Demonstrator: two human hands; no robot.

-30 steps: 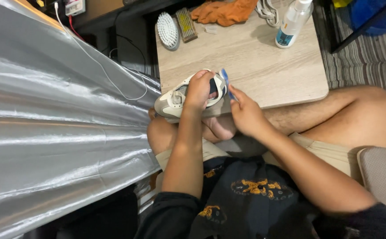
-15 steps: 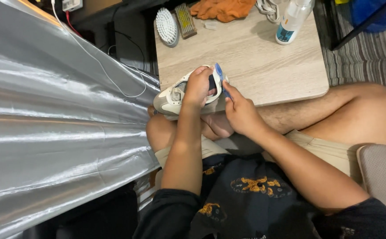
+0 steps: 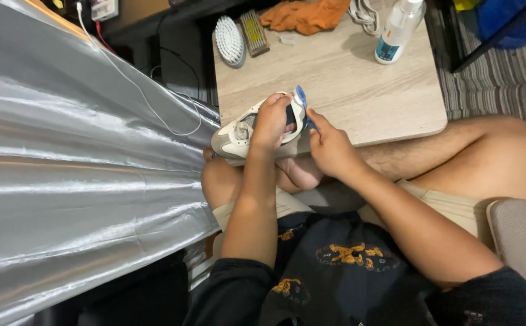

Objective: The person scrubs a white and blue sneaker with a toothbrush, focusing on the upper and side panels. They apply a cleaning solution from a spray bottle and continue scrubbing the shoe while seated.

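A white and beige sneaker lies on its side at the near edge of a low wooden table. My left hand grips the sneaker around its opening, fingers tucked inside. My right hand holds a small blue brush against the sneaker's heel. I sit cross-legged, knees under the table edge.
At the table's far edge lie a white oval brush, a yellow-bristled brush, an orange cloth, white laces and a clear spray bottle. A silvery sheet with a white cable fills the left. Striped rug at the right.
The blue brush has shifted slightly along the sneaker's heel with my right hand. My left hand keeps its grip on the sneaker.
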